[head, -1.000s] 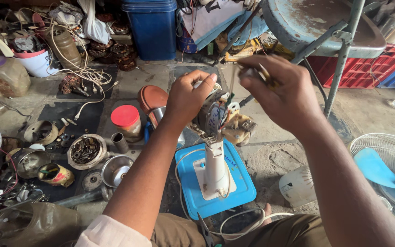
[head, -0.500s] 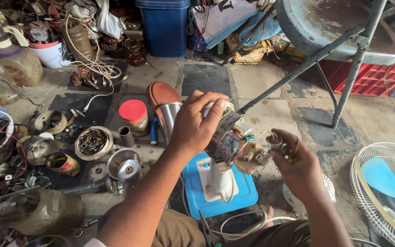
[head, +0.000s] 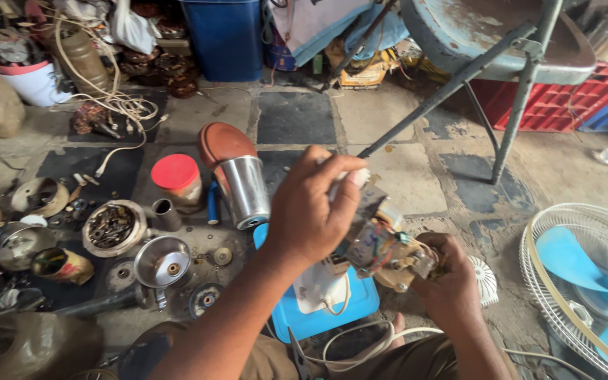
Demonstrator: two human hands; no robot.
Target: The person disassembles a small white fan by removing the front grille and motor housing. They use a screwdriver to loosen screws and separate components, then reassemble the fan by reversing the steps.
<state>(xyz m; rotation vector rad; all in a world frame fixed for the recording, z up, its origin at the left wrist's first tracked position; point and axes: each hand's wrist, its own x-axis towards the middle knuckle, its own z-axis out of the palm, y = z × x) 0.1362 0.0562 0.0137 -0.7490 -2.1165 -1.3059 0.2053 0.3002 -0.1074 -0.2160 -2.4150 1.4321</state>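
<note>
Head view: left hand (head: 314,211) and right hand (head: 452,281) both grip a fan motor (head: 381,246) above the blue fan base (head: 318,309)

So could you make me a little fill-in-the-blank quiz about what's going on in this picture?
1. Both hands, left hand and right hand, hold a small fan ____ with coloured wires.
2. The plastic base below the hands is white and ____.
3. The jar on the floor has a ____ lid.
4. The fan blade behind the wire guard at the right is ____.

Missing words: motor; blue; red; blue
</note>
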